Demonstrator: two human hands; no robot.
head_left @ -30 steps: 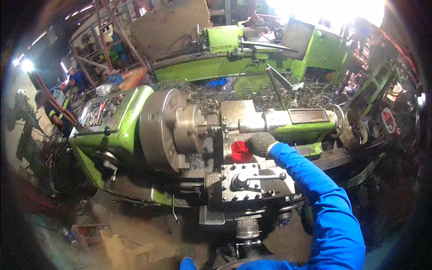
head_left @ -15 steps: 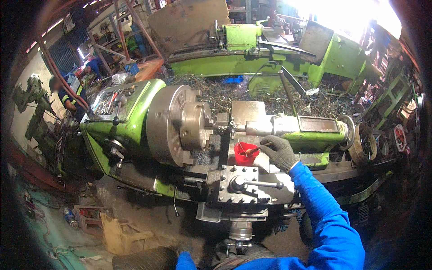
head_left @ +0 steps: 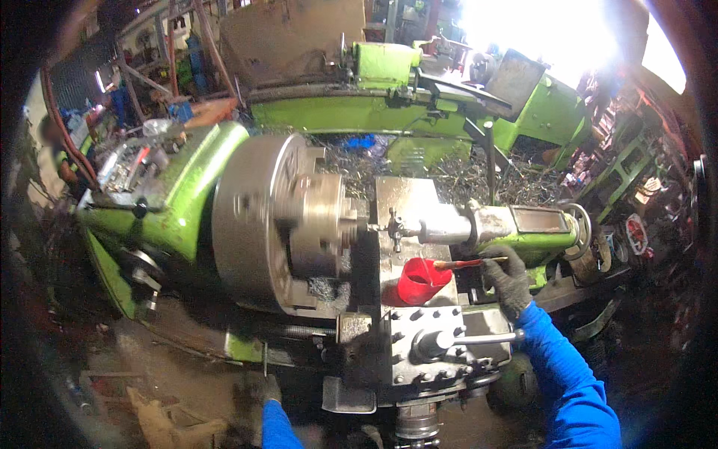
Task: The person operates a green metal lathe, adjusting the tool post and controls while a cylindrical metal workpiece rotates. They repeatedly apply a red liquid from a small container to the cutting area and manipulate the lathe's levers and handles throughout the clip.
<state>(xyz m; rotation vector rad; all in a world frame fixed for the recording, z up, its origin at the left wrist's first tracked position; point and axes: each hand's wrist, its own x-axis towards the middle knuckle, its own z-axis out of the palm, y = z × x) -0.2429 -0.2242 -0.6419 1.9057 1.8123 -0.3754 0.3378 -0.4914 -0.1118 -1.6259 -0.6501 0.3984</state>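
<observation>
My gloved right hand (head_left: 508, 283) pinches the handle of a paintbrush (head_left: 467, 263), whose bristle end lies over the rim of a red cup (head_left: 423, 283). That cup stands on the lathe's carriage, behind the square tool post (head_left: 426, 348). Low on the left, my gloved left hand (head_left: 272, 389) is closed at the lower end of a thin lever (head_left: 265, 361) on the lathe's front; its fingers are dim. To the left of the cup is the large lathe chuck (head_left: 258, 217), its jaws smeared in the picture. A tailstock (head_left: 516, 224) lies to the right.
Metal shavings (head_left: 441, 170) lie heaped behind the lathe. Another green lathe (head_left: 321, 112) stands beyond them. Tools rest on the headstock (head_left: 198, 168). A tool-post handle (head_left: 482, 339) sticks out near my right wrist. At far left a person (head_left: 63, 161) is partly visible.
My right hand has drawn back to the right, and the brush now shows clear above the cup. My left hand has come up to the lever. The view has shifted.
</observation>
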